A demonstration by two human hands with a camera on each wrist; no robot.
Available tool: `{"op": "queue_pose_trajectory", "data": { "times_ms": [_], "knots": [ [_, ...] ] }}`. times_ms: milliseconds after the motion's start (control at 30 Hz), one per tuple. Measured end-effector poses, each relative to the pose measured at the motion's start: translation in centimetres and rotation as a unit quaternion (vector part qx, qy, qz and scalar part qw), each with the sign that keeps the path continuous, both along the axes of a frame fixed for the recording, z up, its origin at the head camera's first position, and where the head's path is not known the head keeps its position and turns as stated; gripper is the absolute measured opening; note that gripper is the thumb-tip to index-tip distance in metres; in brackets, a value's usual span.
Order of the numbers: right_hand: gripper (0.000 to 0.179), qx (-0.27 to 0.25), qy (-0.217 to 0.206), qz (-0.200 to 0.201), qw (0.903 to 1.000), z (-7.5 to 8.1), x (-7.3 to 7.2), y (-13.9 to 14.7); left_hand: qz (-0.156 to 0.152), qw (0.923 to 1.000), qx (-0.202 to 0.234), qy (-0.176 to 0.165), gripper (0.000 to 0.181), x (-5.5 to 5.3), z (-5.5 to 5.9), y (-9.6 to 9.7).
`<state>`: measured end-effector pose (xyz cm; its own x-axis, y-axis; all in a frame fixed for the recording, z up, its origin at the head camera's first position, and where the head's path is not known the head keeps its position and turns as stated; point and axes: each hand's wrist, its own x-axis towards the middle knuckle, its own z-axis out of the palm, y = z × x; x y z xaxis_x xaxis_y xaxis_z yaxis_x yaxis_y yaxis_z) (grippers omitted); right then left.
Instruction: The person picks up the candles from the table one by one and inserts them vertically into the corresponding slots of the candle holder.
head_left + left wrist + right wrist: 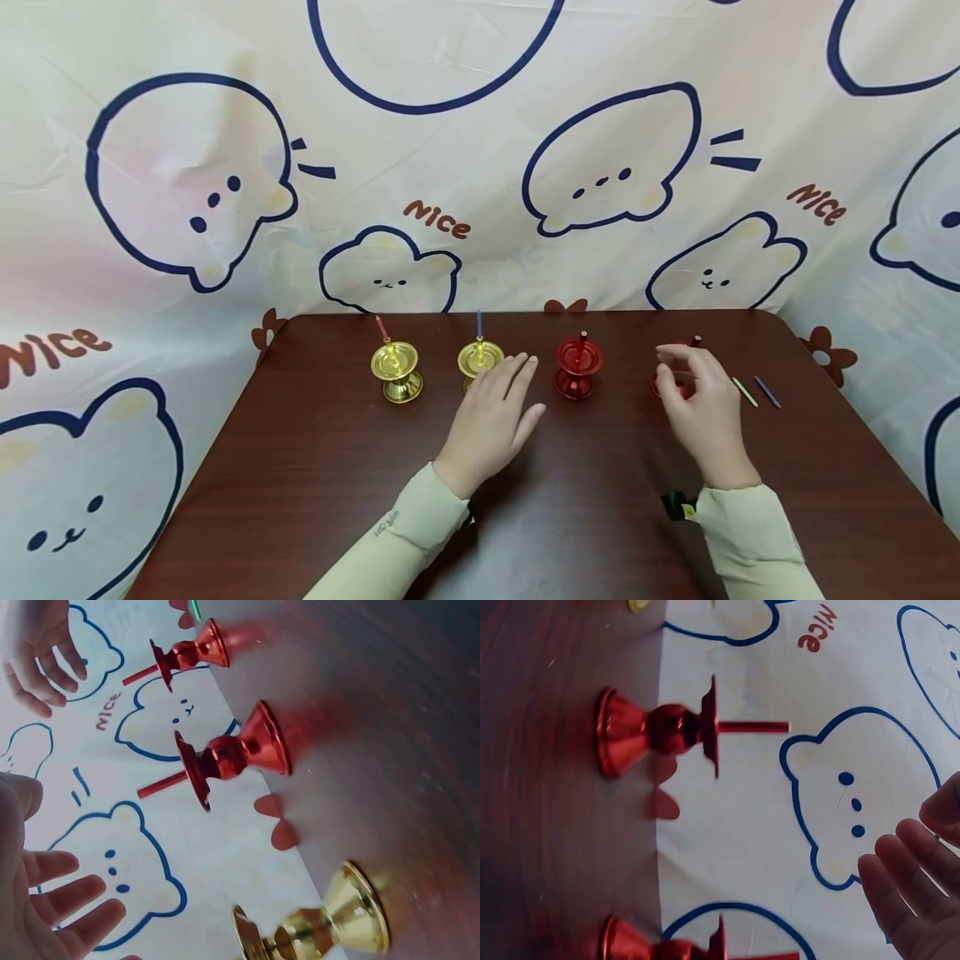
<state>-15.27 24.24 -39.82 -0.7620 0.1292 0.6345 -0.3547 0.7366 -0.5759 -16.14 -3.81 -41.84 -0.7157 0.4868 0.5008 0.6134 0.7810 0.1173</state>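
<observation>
Four small pedestal candle holders stand in a row. The leftmost gold holder point(402, 387) carries a slim red candle point(382, 327), slightly tilted. A blue candle point(479, 323) rises upright from the second gold holder point(478, 357), which my left hand point(487, 421) partly covers from in front. That hand holds nothing, its fingers extended. To its right is a red holder point(575, 385) with a thin red tube on top. My right hand point(703, 408), fingers loosely bent and holding nothing, hovers in front of the other red holder point(187, 654), mostly hiding it in the head view.
A green candle point(745, 392) and a blue candle point(767, 392) lie to the right of my right hand. The dark brown table point(315, 467) ends at a printed cloth backdrop point(495, 183) behind the holders.
</observation>
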Motion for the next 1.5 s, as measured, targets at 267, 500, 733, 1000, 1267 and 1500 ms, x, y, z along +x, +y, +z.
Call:
{"op": "queue_pose_trajectory", "data": {
  "times_ms": [267,500,733,1000,1267,1500],
  "knots": [
    [0.025,0.014,-0.016,-0.030,0.9993,-0.5,0.9,2.7,0.005,0.9990,-0.036,-0.028,0.061,-1.0,0.3,2.1],
    [0.023,0.019,-0.031,-0.061,0.9975,-1.1,0.9,4.8,0.013,0.9925,-0.088,-0.083,0.066,-1.5,0.3,2.9],
    [0.024,0.030,-0.086,-0.081,0.9925,-1.2,0.6,6.7,0.012,0.9851,-0.126,-0.117,0.071,-2.1,-0.1,3.7],
    [0.026,0.018,-0.142,-0.087,0.9859,-2.0,-0.4,9.3,0.016,0.9801,-0.158,-0.119,0.072,-2.8,-0.7,4.7],
    [0.026,0.015,-0.172,-0.086,0.9812,-2.9,-1.3,11.5,0.013,0.9741,-0.166,-0.153,0.073,-3.6,-1.3,5.0],
    [0.031,0.042,-0.215,-0.068,0.9734,-4.0,-2.5,12.7,0.006,0.9722,-0.173,-0.158,0.074,-3.9,-1.8,4.8]
  ]
}}
